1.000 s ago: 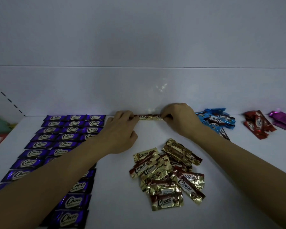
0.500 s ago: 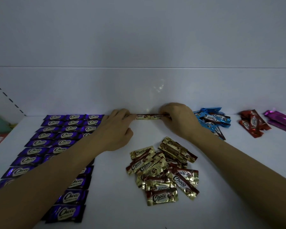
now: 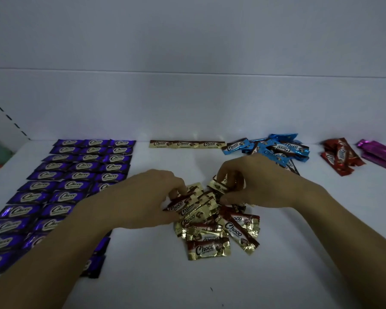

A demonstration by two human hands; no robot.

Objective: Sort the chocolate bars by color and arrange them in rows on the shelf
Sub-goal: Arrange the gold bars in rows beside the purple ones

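Bars (image 3: 210, 240) under left hand (image 3: 140, 197), right hand (image 3: 259, 181).

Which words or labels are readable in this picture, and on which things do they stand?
"Choco": purple bars, rows at left.
"Choco": three gold bars, back row.
"Choco": gold pile, in front.
"Choco": blue bars, some upside down.
Red bars: logo too blurred to read.
Small print under the logos: too small.
Pink bars: no text shows.
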